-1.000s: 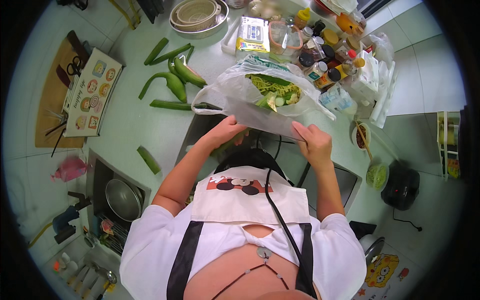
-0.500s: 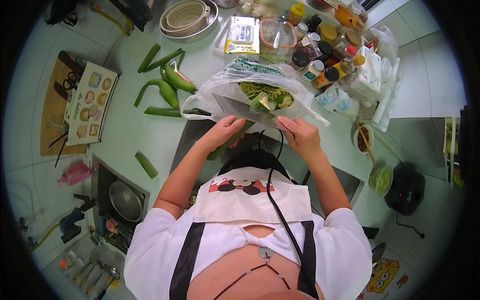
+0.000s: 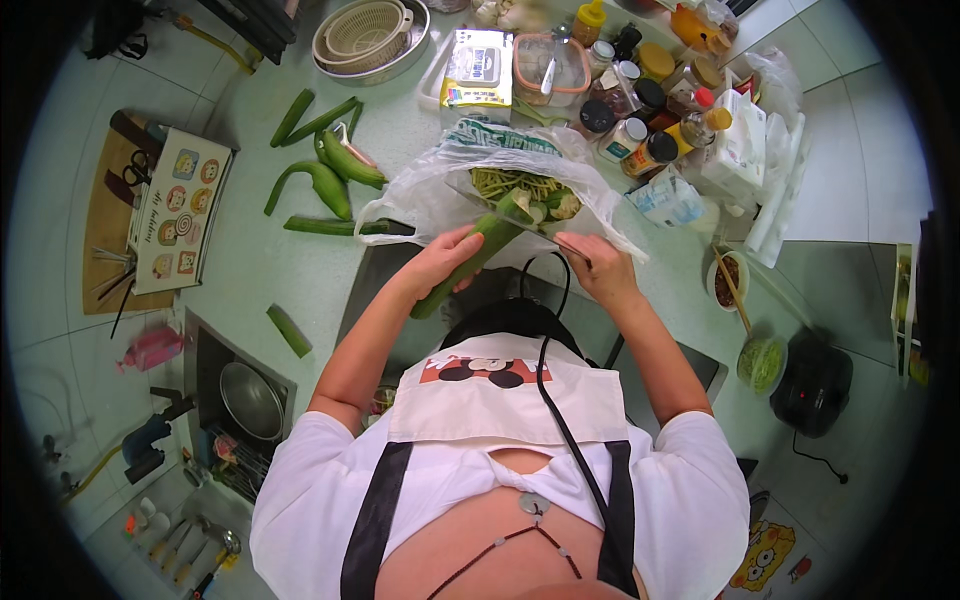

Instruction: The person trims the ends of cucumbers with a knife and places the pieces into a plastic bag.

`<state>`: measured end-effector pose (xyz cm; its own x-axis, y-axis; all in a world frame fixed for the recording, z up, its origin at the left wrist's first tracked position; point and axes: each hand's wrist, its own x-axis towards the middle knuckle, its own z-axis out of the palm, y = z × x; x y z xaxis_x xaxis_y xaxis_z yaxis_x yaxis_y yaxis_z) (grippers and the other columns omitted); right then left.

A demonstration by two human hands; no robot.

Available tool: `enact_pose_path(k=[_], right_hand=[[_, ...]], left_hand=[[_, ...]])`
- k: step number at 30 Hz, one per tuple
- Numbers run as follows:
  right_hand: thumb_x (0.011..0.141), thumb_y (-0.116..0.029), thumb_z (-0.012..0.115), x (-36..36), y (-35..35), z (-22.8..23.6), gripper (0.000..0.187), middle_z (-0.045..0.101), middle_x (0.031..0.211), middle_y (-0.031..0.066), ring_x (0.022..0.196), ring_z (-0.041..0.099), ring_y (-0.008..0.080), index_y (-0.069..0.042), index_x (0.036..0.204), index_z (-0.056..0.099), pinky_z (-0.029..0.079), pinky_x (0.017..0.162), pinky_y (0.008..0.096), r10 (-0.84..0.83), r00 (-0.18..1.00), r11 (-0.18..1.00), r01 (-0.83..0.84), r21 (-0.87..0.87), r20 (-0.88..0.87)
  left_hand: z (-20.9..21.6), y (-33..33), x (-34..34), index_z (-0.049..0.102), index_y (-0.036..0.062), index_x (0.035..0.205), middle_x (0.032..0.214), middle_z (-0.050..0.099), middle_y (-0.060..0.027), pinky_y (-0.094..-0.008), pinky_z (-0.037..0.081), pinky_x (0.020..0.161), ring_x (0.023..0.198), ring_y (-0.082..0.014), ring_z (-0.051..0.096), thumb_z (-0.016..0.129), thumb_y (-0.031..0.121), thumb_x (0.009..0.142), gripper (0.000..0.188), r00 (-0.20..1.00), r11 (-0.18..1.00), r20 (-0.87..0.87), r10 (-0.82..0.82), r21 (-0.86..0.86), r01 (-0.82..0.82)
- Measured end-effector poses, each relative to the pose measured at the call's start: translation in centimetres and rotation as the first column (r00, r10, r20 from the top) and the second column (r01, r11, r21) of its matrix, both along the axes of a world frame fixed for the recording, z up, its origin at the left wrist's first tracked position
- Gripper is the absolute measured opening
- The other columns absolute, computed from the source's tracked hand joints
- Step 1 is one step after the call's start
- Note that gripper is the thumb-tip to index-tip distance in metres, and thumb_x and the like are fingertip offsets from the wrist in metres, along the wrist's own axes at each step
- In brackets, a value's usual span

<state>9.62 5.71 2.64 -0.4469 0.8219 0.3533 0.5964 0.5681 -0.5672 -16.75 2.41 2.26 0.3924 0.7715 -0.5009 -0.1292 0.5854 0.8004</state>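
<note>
My left hand (image 3: 438, 262) is wrapped round a thick, long green vegetable stalk (image 3: 488, 243), held slanting with its pale end up and away from me. In my right hand (image 3: 602, 270) is a knife (image 3: 545, 236), its blade seen nearly edge-on and lying across the stalk near the upper end. Both are over the near side of an open white plastic bag (image 3: 408, 192), which holds green trimmings (image 3: 505, 184) and cut pale stalk ends (image 3: 563, 205). Part of the blade is hidden behind the stalk.
Several green vegetables (image 3: 327, 187) lie on the counter at the left, with a cut green piece (image 3: 288, 331) nearer me. Jars and bottles (image 3: 622, 138) crowd the back right. A sink with a metal pan (image 3: 252, 400) is at lower left; a bowl of green shreds (image 3: 762, 362) stands right.
The knife blade has turned from showing its broad face to nearly edge-on. My left hand has raised the stalk's upper end into view over the bag.
</note>
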Motion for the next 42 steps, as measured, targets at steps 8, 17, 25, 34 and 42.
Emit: enact_pose_path(k=[8,17,25,34,42], right_hand=[[0.077,-0.021,0.065,-1.1,0.5,3.6,0.019,0.048,0.058,0.0037,0.048,0.052,0.0234,-0.022,0.097,0.065,0.042,0.042,0.0352,-0.009,0.994,0.988,-0.008,0.154,0.108],[0.077,-0.018,0.065,-2.1,0.3,2.6,0.019,0.049,0.061,0.0049,0.05,0.053,0.0245,-0.018,0.096,0.064,0.044,0.045,0.0352,0.0,0.994,0.993,-0.013,0.118,0.108],[0.08,-0.018,0.062,-0.2,0.3,-0.3,0.017,0.056,0.068,0.0074,0.057,0.057,0.0284,-0.016,0.097,0.063,0.046,0.05,0.0388,-0.021,0.997,1.0,0.022,-0.012,0.068],[0.084,-0.017,0.058,-1.3,0.8,0.2,0.016,0.063,0.084,0.01,0.072,0.06,0.028,-0.014,0.098,0.064,0.048,0.061,0.0372,-0.048,0.987,0.976,0.079,-0.203,0.15],[0.087,-0.024,0.053,1.4,1.1,-2.3,0.017,0.06,0.081,0.0132,0.082,0.058,0.0334,-0.015,0.1,0.059,0.046,0.067,0.0432,-0.056,0.938,0.962,0.142,-0.232,0.342]], left_hand=[[1.7,0.5,-0.3,0.051,0.004,0.077,0.06,0.048,-0.0047,-0.0225,0.037,0.039,0.042,-0.0107,0.045,0.043,0.044,0.088,0.042,0.983,0.962,0.177,0.046,-0.273,0.004],[-0.5,0.8,-0.9,0.05,0.0033,0.099,0.065,0.045,-0.0042,-0.019,0.033,0.037,0.042,-0.0083,0.038,0.039,0.044,0.091,0.043,0.868,0.898,0.495,0.046,-0.401,0.181],[-0.4,1.5,-1.1,0.043,0.0054,0.121,0.068,0.044,-0.0036,-0.0185,0.03,0.037,0.044,-0.0073,0.037,0.036,0.047,0.093,0.051,0.875,0.896,0.478,0.08,-0.419,0.148],[1.1,1.5,0.2,0.048,0.0061,0.102,0.068,0.05,-0.0067,-0.021,0.031,0.036,0.042,-0.0098,0.04,0.04,0.049,0.091,0.045,0.972,0.945,0.233,0.034,-0.323,0.044],[3.3,1.9,-0.2,0.044,0.0082,0.115,0.076,0.052,-0.0039,-0.0213,0.039,0.048,0.054,-0.0101,0.048,0.047,0.045,0.09,0.045,0.986,0.993,0.126,-0.107,0.068,0.099]])
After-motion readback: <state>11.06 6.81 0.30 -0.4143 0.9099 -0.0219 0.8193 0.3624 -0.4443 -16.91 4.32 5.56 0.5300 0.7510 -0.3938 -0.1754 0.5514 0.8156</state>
